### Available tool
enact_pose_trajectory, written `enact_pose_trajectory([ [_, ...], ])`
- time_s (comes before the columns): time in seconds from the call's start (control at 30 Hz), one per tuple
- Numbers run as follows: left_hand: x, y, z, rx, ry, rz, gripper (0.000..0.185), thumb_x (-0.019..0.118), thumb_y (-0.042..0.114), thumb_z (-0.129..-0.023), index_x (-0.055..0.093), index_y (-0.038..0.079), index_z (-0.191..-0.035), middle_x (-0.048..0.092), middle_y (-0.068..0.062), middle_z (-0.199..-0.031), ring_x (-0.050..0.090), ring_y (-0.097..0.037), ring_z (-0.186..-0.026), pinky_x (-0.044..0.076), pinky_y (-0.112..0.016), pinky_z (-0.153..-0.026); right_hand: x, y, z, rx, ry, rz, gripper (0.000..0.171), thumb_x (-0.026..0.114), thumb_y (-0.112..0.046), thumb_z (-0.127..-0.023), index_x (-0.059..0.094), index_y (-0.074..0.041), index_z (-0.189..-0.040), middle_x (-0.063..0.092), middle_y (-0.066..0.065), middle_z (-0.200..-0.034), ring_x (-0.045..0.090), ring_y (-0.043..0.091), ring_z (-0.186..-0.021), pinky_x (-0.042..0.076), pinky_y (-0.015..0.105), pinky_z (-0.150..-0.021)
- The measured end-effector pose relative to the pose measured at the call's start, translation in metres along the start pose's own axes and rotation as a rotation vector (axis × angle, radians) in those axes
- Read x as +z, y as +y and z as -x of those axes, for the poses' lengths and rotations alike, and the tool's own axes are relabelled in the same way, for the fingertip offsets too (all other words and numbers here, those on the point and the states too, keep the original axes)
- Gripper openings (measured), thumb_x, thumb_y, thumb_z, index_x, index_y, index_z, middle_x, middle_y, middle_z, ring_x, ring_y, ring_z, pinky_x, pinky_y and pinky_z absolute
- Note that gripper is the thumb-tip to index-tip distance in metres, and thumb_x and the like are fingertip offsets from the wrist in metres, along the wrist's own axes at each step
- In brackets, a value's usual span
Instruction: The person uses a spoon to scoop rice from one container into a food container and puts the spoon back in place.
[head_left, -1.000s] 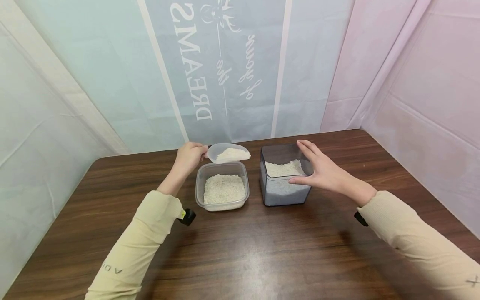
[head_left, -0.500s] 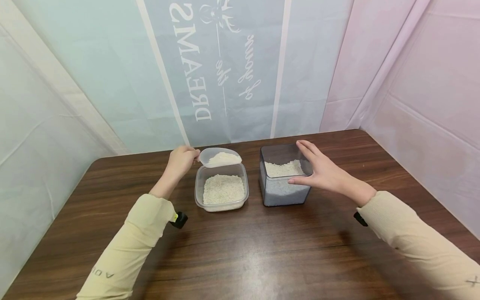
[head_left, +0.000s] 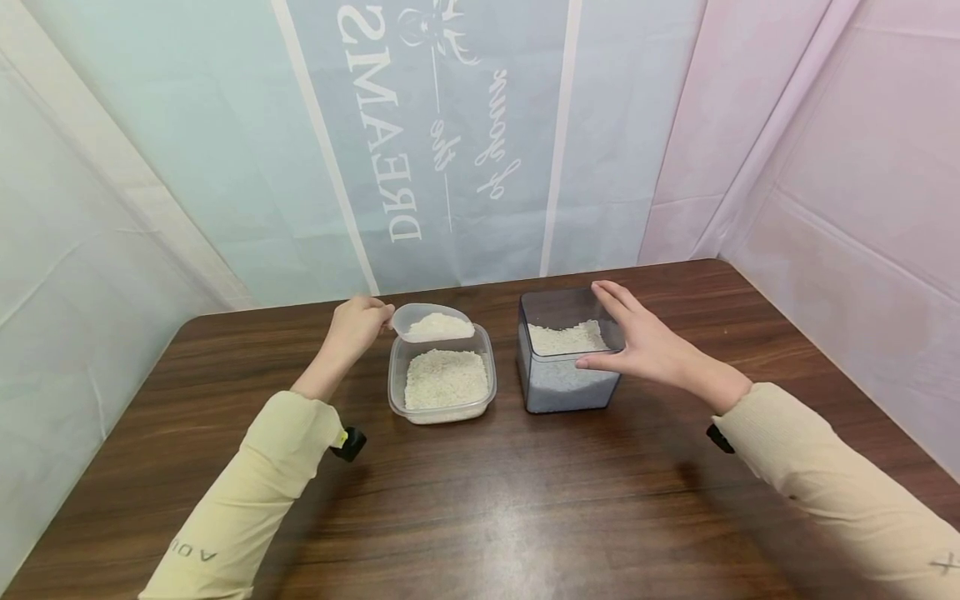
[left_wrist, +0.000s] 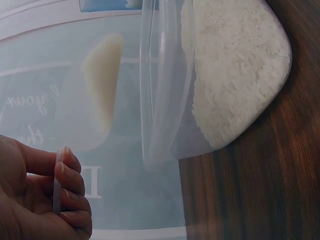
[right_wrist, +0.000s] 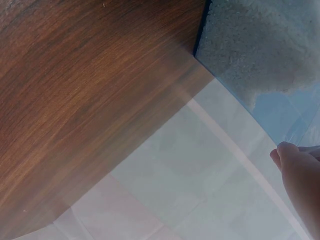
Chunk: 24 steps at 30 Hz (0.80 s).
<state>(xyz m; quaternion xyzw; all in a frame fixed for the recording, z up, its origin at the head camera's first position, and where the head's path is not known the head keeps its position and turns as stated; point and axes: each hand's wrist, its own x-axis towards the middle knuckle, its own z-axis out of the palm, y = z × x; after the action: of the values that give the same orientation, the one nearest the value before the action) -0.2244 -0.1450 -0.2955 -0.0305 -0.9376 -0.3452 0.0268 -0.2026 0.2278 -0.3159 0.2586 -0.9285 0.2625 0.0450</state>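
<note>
My left hand [head_left: 356, 329] pinches the handle of a translucent white scoop [head_left: 402, 320], fingers curled round it in the left wrist view. White rice [head_left: 437, 325] lies in the scoop, which hangs over the back rim of a clear plastic food container [head_left: 396, 375]. That container holds a bed of rice [left_wrist: 240, 65]. To its right stands a tall smoky-grey storage box [head_left: 570, 392], partly filled with rice [head_left: 566, 337]. My right hand [head_left: 652, 342] holds this box at its right side, thumb by the front rim and fingers spread toward the back corner.
Both containers stand on a dark wood-grain table [head_left: 480, 500] near its back edge. Behind it hangs a pale printed fabric backdrop [head_left: 465, 167], with further fabric at the left and right sides.
My left hand has moved left and slightly down with the loaded scoop, bringing it lower over the container's back rim. My right hand has stayed on the storage box.
</note>
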Motion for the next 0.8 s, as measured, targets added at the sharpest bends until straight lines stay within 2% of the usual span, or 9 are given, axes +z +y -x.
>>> enact_pose_trajectory([
  [0.2,0.0020,-0.0006,-0.0003,0.011,-0.013,-0.028,0.036,0.040,0.020,-0.093,0.056,0.000,-0.066,0.040,0.002,-0.051,0.035,-0.017,-0.053,0.031,-0.030,-0.057,-0.0004,-0.0005,0.0000,0.002,-0.007,-0.003,0.102,0.074,-0.044,-0.071,0.016,0.000,-0.144,0.017,0.014,-0.147,0.023,0.035,-0.132,0.026,0.053,-0.099],
  [0.4,0.0030,0.0006,0.0000,0.042,-0.003,-0.079,0.037,0.041,0.018,-0.092,0.051,0.004,-0.060,0.033,0.003,-0.047,0.033,-0.017,-0.051,0.030,-0.029,-0.055,-0.0018,-0.0011,0.0002,0.006,-0.014,-0.007,0.102,0.073,-0.045,-0.072,0.014,-0.001,-0.144,0.015,0.015,-0.147,0.021,0.036,-0.132,0.026,0.054,-0.099],
  [0.57,0.0033,0.0027,0.0005,0.059,-0.004,-0.118,0.038,0.040,0.017,-0.092,0.043,0.010,-0.055,0.035,0.002,-0.048,0.035,-0.018,-0.053,0.031,-0.030,-0.056,-0.0011,-0.0005,-0.0001,0.001,-0.005,0.001,0.102,0.073,-0.045,-0.072,0.015,-0.001,-0.144,0.017,0.014,-0.147,0.024,0.035,-0.131,0.027,0.053,-0.099],
  [0.8,0.0037,0.0044,0.0012,0.077,0.002,-0.149,0.038,0.039,0.017,-0.093,0.045,0.009,-0.056,0.039,0.000,-0.051,0.037,-0.019,-0.054,0.032,-0.030,-0.057,-0.0011,-0.0005,-0.0002,0.001,-0.002,0.004,0.102,0.073,-0.045,-0.072,0.015,-0.001,-0.144,0.017,0.013,-0.147,0.025,0.035,-0.130,0.027,0.053,-0.098],
])
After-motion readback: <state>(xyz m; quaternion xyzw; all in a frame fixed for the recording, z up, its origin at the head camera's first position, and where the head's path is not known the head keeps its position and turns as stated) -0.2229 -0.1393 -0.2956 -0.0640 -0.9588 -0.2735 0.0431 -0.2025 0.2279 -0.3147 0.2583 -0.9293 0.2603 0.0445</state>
